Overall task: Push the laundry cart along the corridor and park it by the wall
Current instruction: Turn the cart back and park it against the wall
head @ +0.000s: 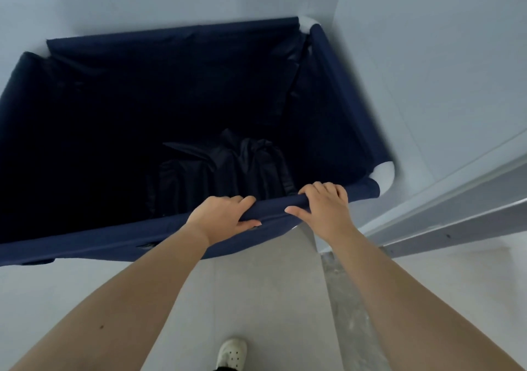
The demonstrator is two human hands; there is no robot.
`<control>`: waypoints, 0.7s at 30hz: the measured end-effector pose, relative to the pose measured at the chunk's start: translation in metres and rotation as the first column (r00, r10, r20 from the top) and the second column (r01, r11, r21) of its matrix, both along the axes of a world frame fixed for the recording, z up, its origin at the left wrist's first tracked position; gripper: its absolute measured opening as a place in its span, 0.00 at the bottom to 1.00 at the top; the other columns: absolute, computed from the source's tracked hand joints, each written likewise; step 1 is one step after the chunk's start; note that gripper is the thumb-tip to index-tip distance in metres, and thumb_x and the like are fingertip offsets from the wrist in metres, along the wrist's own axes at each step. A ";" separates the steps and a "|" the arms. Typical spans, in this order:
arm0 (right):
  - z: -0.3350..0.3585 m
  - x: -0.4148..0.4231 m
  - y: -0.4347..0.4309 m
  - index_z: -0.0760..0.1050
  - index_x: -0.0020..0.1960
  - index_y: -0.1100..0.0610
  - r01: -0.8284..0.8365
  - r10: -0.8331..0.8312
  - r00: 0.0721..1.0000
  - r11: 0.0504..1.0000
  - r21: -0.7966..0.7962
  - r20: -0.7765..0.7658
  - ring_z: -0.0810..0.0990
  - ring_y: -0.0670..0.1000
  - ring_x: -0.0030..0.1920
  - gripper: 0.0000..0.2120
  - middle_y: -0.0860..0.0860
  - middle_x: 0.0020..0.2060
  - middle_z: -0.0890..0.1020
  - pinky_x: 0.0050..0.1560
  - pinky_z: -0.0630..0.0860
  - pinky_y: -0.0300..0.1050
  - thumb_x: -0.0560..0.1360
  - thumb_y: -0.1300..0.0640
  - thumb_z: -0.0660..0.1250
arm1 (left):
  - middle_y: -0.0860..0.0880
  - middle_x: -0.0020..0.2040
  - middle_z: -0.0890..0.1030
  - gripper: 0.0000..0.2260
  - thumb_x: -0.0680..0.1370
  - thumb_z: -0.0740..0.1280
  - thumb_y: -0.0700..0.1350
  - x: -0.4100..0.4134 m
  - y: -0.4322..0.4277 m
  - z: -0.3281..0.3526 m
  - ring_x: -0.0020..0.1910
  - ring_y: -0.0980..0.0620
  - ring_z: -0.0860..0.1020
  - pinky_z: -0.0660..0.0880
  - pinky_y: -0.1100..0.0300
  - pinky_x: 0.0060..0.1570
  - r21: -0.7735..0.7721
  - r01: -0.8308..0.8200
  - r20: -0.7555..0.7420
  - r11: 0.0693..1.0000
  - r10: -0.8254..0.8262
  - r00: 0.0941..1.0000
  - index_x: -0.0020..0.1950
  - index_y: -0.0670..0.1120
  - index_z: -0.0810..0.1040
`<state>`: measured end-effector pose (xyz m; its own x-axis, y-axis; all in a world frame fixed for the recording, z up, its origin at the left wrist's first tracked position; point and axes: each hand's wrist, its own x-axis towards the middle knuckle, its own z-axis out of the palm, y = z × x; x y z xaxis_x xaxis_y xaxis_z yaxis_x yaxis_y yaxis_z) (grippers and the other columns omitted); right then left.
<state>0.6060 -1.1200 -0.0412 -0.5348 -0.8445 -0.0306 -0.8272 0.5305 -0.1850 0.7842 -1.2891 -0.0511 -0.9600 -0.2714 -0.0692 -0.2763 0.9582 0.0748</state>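
The laundry cart (pixel 336 85) is a big navy fabric bin with white frame corners showing at the far right and near right. It fills the upper left of the head view. Deep inside lies a dark crumpled cloth (pixel 228 165). My left hand (pixel 225 216) and my right hand (pixel 325 205) both grip the cart's near rim, close together toward its right end. The cart's far side and right side stand close to pale walls; whether they touch is unclear.
A pale wall (pixel 427 71) runs along the right, with a grey metal door frame or rail (pixel 456 222) at its lower edge. Light grey floor (pixel 256 299) lies under me, with a rough grey strip beside it. My white shoe (pixel 232 353) shows at the bottom.
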 end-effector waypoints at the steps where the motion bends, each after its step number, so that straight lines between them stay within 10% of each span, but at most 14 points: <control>1: 0.000 -0.002 0.001 0.72 0.54 0.50 0.006 -0.006 1.000 1.000 -0.004 0.008 0.71 0.51 0.53 0.26 0.47 0.47 0.76 0.63 0.60 0.48 0.70 0.31 0.56 | 0.51 0.49 0.80 0.27 0.73 0.47 0.68 -0.002 0.000 -0.001 0.42 0.50 0.79 0.75 0.55 0.36 0.001 0.005 -0.001 1.000 -0.005 1.000 0.63 0.52 0.64; 21: -0.006 -0.009 -0.003 0.73 0.53 0.51 0.039 -0.039 0.999 0.999 -0.029 -0.019 0.71 0.52 0.49 0.24 0.48 0.46 0.76 0.59 0.62 0.47 0.71 0.33 0.56 | 0.52 0.43 0.80 0.28 0.74 0.46 0.66 -0.016 -0.017 -0.007 0.36 0.51 0.78 0.72 0.58 0.29 -0.114 0.079 -0.052 0.990 -0.085 0.995 0.62 0.50 0.68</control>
<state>0.5973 -1.1232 -0.0469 -0.5675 -0.8234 0.0040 -0.8097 0.5571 -0.1844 0.7678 -1.3057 -0.0579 -0.9808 -0.1947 0.0122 -0.1949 0.9806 -0.0211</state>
